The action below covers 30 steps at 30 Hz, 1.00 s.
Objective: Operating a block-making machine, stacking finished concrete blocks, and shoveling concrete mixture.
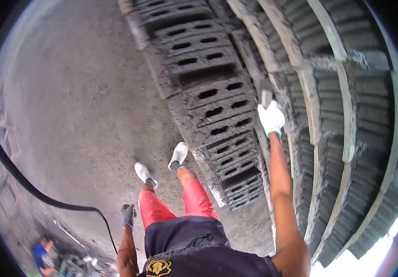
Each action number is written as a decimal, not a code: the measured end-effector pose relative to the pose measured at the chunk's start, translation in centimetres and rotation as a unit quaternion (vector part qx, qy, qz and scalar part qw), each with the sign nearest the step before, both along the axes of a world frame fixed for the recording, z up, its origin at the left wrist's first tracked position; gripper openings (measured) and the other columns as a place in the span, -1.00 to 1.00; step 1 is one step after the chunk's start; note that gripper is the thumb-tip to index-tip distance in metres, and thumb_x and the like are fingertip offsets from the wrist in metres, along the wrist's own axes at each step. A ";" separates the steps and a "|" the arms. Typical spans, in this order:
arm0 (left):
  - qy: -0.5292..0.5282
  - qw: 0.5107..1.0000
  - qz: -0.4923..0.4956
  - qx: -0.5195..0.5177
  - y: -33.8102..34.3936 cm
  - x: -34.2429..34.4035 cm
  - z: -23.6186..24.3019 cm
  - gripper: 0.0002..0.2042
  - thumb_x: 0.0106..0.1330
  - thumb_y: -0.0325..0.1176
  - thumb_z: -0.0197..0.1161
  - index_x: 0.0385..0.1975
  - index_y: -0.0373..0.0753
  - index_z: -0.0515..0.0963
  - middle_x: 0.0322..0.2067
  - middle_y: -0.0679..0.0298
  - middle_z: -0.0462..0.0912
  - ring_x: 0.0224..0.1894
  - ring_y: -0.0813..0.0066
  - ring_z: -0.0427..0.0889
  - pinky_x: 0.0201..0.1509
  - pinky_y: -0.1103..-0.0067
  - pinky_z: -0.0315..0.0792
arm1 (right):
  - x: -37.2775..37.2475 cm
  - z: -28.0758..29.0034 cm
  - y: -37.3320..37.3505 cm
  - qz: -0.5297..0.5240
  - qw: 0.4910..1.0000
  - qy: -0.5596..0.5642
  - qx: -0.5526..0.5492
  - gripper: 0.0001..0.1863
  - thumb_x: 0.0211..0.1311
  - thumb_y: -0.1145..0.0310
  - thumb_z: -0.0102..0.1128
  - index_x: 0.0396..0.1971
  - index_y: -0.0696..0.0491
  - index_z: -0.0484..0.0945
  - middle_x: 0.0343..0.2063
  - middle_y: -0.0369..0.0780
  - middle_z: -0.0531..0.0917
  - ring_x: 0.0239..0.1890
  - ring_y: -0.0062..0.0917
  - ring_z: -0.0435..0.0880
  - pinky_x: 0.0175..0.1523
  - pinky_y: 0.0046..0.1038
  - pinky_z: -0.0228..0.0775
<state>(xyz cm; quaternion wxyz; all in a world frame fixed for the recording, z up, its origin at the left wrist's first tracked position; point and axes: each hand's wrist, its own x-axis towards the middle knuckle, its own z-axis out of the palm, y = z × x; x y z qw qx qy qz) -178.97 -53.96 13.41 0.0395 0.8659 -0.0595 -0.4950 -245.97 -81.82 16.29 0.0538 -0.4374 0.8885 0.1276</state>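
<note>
My right arm reaches far forward, and my right hand [271, 118], in a white glove, is closed around a short grey flat-ended tool [266, 98]; its exact kind is too blurred to tell. The tool is over the right edge of a long row of grey concrete blocks [217, 112] with oval holes, beside rough wooden strips [295, 51]. My left hand [127, 215], in a grey glove, hangs low beside my left thigh. Its fingers are curled in, with nothing showing in them.
Dark ridged sheets [365, 101] rise on the right behind the wooden strips. A thick black hose [46, 197] curves across the left. At the lower left a person in blue [42, 254] is near a long-handled tool [69, 234]. Grey dusty floor [88, 106] lies left of the blocks.
</note>
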 end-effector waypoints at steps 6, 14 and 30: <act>-0.039 0.991 -0.039 -0.123 7.0 -2.8 0.6 -0.84 0.10 -0.31 0.23 -0.51 -0.29 0.55 -0.67 0.27 0.52 -0.68 0.54 0.46 -0.63 0.57 0.36 | 9.5 5.9 -1.7 -0.022 0.986 -0.168 0.005 -0.32 0.09 -0.26 0.08 -0.09 0.09 0.53 -0.27 -0.03 0.66 -0.19 -0.10 0.64 -0.13 -0.12 0.48; -0.108 0.978 0.123 -0.126 8.2 -7.7 0.8 -0.68 -0.02 -0.21 0.20 -0.41 -0.37 0.62 -0.46 -0.06 0.65 -0.35 0.26 0.67 -0.26 0.41 0.48 | 19.3 0.0 1.7 0.232 0.895 -0.378 -0.050 -0.66 0.03 0.21 0.22 -0.57 0.24 0.47 -0.64 -0.17 0.51 -0.53 -0.45 0.40 -0.35 -0.29 0.31; -0.162 0.813 0.492 -0.266 10.6 10.3 -0.9 -0.82 0.11 -0.32 0.17 -0.49 -0.33 0.52 -0.63 0.19 0.55 -0.61 0.47 0.54 -0.56 0.50 0.42 | 45.3 -4.9 -5.0 0.415 0.717 -0.351 0.436 -0.75 0.02 0.15 0.30 -0.31 -0.08 0.70 -0.42 -0.11 0.72 -0.47 -0.28 0.61 -0.22 -0.05 0.47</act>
